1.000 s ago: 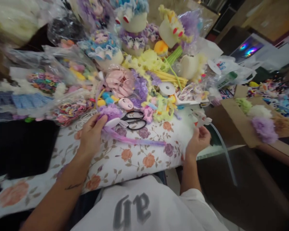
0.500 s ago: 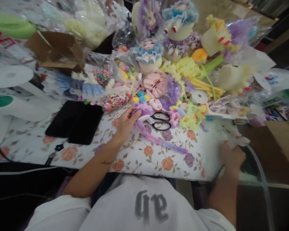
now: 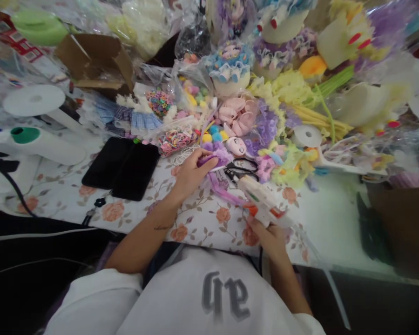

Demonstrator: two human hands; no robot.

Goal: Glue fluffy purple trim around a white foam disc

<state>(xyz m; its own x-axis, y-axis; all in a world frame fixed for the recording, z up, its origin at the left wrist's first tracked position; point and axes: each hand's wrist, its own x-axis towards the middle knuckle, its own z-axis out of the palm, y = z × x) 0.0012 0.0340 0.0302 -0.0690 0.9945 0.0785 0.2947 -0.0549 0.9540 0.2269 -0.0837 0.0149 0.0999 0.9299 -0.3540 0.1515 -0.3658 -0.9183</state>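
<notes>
My left hand pinches a fluffy purple piece with a flat white part along its lower side. A pink-and-purple fuzzy stem trails below it on the flowered cloth. My right hand is wrapped round a white hot glue gun with an orange trigger. Its nozzle end points up and left, close to the left hand's piece; whether they touch I cannot tell. A long clear glue stick sticks out behind it. Black-handled scissors lie just beyond the glue gun, beside a small doll face.
Two black phones lie at the left. A ribbon spool, pink pieces, yellow ruffles and bagged beads crowd the back. An open cardboard box stands behind at left, near a white device.
My right hand has brought the glue gun from the table's right side leftward to the purple piece. My left hand keeps its pinch, and the piece has tilted. The view has shifted slightly.
</notes>
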